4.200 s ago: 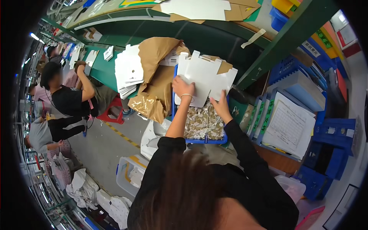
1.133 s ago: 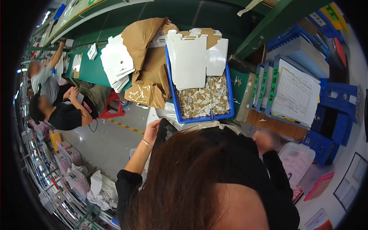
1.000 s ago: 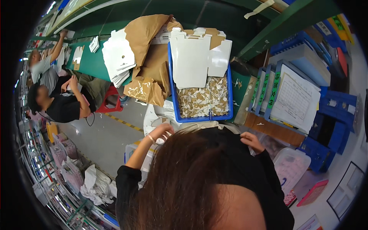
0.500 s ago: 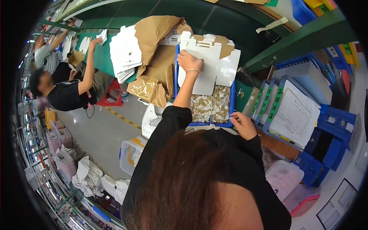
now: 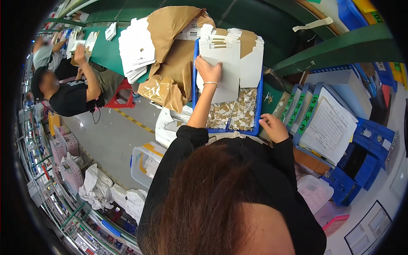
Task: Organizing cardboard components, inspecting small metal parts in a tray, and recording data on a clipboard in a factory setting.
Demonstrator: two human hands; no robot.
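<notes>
Head view: blue tray (image 5: 258, 111) holds paper scraps (image 5: 238, 109), flat white cartons (image 5: 229, 80).

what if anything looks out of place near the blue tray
A few white scraps lie loose on the green table, right of the blue tray: odd, since similar ones are gathered inside it.

Black top (image 5: 267, 170) (left sleeve (image 5: 192, 133) bunched), pale bracelet (image 5: 211, 83), long hair (image 5: 199, 187)

Grey floor (image 5: 108, 144) runs between a long green workbench (image 5: 102, 53) and crowded racks (image 5: 74, 216) at left, marked by yellow-and-black tape (image 5: 135, 121); a red stool (image 5: 124, 88) stands near the bench, and a pale wall (image 5: 384, 187) (bowed by the lens) rises at right.
</notes>
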